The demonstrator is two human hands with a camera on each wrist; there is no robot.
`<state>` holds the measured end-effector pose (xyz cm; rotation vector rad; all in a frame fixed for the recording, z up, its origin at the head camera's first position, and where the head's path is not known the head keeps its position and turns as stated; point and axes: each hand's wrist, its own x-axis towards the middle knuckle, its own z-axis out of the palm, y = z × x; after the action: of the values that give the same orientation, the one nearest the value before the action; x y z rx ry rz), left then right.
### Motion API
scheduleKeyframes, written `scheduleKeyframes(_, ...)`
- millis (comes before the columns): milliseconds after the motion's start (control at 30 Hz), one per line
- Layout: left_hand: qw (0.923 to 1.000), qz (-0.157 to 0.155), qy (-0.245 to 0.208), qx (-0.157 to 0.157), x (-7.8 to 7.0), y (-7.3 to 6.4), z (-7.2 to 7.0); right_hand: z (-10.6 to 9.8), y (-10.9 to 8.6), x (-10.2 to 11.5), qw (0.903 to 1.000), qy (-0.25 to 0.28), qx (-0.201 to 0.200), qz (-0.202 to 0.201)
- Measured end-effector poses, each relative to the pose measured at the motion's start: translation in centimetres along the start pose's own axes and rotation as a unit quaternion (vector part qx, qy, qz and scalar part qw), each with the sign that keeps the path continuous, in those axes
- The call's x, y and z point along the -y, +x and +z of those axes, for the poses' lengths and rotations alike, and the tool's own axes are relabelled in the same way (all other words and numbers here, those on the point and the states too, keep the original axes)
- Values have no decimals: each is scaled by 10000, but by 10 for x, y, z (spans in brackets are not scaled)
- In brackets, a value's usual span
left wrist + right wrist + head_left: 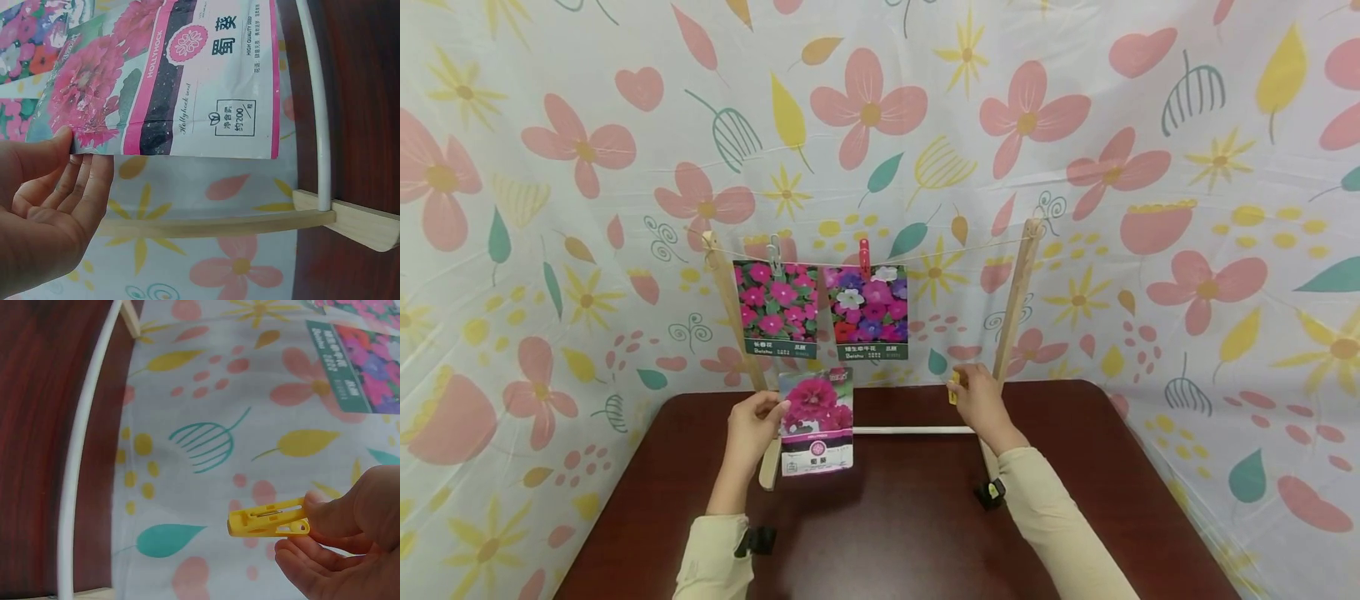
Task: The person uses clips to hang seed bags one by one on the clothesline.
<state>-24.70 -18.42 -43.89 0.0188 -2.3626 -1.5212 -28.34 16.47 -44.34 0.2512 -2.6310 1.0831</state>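
My left hand (754, 433) pinches the left edge of a hollyhock seed packet (817, 421) between thumb and fingers, holding it upright over the table. In the left wrist view the packet (187, 81) shows a pink flower and a pink-and-black band. A yellow clothespin (269, 519) is pinched by its handle end in my right hand (983, 406), near the right post. Two more flower seed packets hang on a string: a pink-flowered one (777, 312) under a grey clothespin (775, 250), and a mixed-colour one (868, 317) under a red clothespin (864, 257).
The string (955, 257) runs between a left wooden post (727, 287) and a right wooden post (1018, 292). A white rod (913, 430) joins the posts low down. The frame stands on a dark red table (895, 533), with a flower-patterned curtain (925, 108) behind.
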Motion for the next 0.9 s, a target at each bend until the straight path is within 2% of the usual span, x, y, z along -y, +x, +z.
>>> scheduleKeyframes(267, 9996, 235, 21, 151, -11, 4, 1, -11, 2, 12, 9986, 31, -204, -495)
scheduleKeyframes(433, 9993, 256, 60, 279, -21, 7, 3, -17, 2, 15, 9971, 142, -199, -727)
scheduleKeyframes(667, 9981, 421, -68, 449, -35, 11, 8, -27, 5, 24, 9926, -47, -432, -1133)
scheduleKeyframes(900, 9949, 791, -1, 629, -46, 15, 13, -39, 8, 30, 9929, -141, -336, -1132)
